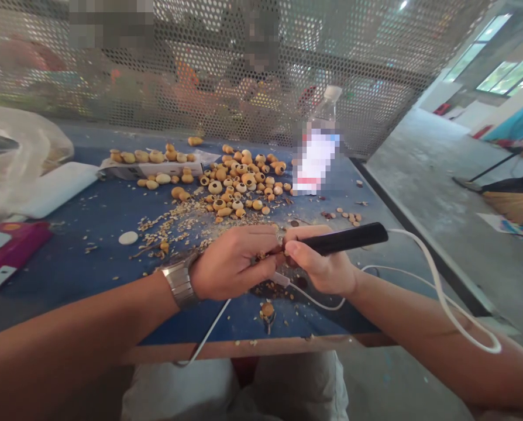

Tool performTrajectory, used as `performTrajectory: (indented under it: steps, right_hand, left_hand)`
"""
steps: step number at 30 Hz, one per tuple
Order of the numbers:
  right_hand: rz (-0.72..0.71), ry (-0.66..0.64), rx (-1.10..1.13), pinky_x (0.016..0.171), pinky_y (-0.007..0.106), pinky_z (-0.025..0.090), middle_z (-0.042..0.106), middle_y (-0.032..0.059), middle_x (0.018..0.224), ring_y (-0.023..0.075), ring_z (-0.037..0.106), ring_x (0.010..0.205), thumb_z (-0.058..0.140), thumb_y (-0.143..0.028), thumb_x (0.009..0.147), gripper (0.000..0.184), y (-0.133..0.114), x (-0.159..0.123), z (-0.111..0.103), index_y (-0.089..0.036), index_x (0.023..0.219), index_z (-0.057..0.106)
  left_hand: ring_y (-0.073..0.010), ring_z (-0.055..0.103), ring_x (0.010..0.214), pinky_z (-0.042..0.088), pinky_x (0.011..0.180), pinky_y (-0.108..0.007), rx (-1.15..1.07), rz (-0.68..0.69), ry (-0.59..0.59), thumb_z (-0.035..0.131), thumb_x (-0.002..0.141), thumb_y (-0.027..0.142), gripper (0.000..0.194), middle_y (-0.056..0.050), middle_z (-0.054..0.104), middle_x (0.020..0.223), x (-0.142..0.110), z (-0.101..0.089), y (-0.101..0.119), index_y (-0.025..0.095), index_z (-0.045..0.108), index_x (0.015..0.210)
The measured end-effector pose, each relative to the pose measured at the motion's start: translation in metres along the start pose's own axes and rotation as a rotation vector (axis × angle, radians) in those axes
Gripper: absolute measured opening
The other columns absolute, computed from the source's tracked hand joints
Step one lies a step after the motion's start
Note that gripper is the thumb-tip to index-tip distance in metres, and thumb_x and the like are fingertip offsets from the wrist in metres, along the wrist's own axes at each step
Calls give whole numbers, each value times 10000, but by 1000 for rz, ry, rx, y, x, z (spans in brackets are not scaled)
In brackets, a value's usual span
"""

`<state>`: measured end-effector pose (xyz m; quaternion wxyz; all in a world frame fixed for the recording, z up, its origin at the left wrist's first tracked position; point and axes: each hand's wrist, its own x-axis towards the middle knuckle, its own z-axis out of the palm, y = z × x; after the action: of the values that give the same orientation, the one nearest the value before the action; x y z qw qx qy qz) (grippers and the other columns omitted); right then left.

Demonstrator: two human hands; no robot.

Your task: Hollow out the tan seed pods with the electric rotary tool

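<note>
The black tool point(347, 238) is sitting gripped in your right hand point(329, 270) over the counter point(90, 213), apparently doing close work beside your curled left hand point(235, 263), whose contents I cannot tell, and probably calling for steadiness next.

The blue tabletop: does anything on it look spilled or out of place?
Yes: pale, seed-like bits lie scattered loose over the blue tabletop, mostly between the heap of small gourds and the left hand. They look spilled because no container holds them.
</note>
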<state>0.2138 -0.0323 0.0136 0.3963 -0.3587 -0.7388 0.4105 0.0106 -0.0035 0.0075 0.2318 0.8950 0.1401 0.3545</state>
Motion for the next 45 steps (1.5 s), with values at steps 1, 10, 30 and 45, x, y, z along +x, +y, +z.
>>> performTrajectory:
  steps: [1, 10, 30, 45]
  right_hand:
    - [-8, 1, 10, 516, 263, 292, 450, -41, 560, 90, 385, 545, 575, -361, 951, 383, -1, 0, 0, -191, 611, 526]
    - [117, -229, 241, 419, 227, 297, 484, -52, 568, 78, 401, 453, 579, -682, 944, 552, 15, -3, 3, -187, 698, 580]
    - [-341, 6, -966, 704, 303, 430, 747, 34, 989, 182, 700, 827, 582, -222, 936, 173, -4, 1, -13, -168, 1079, 663]
    - [-200, -61, -803, 719, 281, 442, 697, 34, 872, 174, 657, 792, 608, -194, 901, 40, 1, 0, -13, -163, 901, 633]
  left_hand:
    - [-129, 492, 664, 378, 612, -252, -37, -15, -8, 496, 1004, 134, 269, 13, 547, 705, 0, 0, 1, 189, 516, 742]
    - [-124, 483, 652, 372, 638, -265, 95, -51, 89, 531, 993, 181, 270, 23, 540, 680, 0, -11, -12, 182, 548, 723]
    - [-152, 517, 679, 412, 625, -295, 420, 127, -25, 487, 1012, 158, 300, -9, 561, 726, 4, -14, -18, 188, 553, 721]
    - [-198, 555, 752, 459, 688, -338, 695, 332, -170, 482, 1035, 159, 218, -45, 655, 813, 7, -27, -17, 170, 658, 907]
